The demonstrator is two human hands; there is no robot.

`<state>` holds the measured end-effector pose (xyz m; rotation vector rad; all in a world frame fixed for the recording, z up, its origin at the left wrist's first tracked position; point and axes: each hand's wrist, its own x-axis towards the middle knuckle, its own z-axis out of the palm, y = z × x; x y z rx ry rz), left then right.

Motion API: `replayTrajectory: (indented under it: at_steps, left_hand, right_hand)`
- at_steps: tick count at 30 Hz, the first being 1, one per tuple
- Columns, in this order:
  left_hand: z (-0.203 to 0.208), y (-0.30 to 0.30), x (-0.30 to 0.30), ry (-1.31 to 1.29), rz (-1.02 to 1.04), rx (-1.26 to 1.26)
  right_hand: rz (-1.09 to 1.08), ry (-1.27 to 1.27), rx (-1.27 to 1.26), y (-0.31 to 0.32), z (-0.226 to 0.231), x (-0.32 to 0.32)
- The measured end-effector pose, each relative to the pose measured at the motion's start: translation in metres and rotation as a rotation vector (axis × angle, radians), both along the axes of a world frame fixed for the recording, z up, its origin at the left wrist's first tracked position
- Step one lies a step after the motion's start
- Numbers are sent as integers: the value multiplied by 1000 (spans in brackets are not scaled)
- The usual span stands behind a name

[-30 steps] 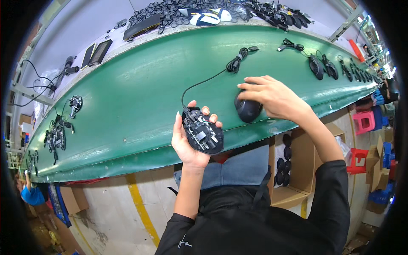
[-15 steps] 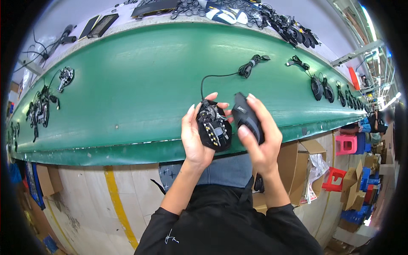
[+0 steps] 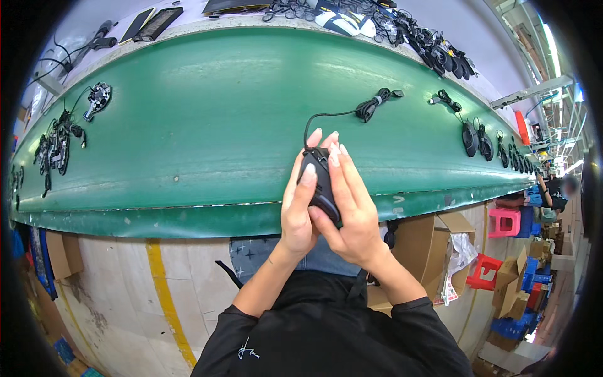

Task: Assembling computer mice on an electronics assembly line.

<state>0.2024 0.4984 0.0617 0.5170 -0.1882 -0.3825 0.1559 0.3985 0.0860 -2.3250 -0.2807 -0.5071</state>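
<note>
"Grip: left hand (image 3: 297,217) and right hand (image 3: 356,226) close together, leaving a narrow gap filled by one black mouse (image 3: 323,188). Both touch it."

"Position of the mouse relative to the grip?"

"Between the palms, over the near part of the green work surface (image 3: 207,125). Left thumb lies on its left side, right fingers along its right; the right thumb is at its near end."

"What is hidden?"

"Its underside and most of both flanks, behind palms and fingers. Fingertips crowd the far end; which hand some belong to is hard to make out. I cannot tell whether the casing is fully seated."

"Surroundings, largest down?"

"Green work surface spans the view. Nearer and to the right stands an open cardboard box (image 3: 418,251), partly covered by the right forearm (image 3: 397,276). Beyond the far edge lies a heap of black parts (image 3: 440,53), too tangled to separate. At far left is a cluster of bare circuit assemblies (image 3: 59,147). At right, a row of black mice (image 3: 470,138) dwindles and merges toward the rim."

"Smallest entry?"

"Bundled cable (image 3: 373,105), resting beyond the hands and rightward; its lead runs to the held mouse's far end."
</note>
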Motion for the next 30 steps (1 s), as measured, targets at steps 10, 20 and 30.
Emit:
replayTrajectory:
  at_steps: [10, 20, 30]
  left_hand:
    - [-4, 21, 7, -57, -88, 37]
    - [2, 19, -9, -23, 123, 334]
    - [-3, 16, -12, 66, 184, 382]
  right_hand:
    - [-155, -6, 69, -2, 5, -18]
    - [-264, -188, -76, -1, 0, -4]
    - [-198, -222, -86, -4, -6, 2]
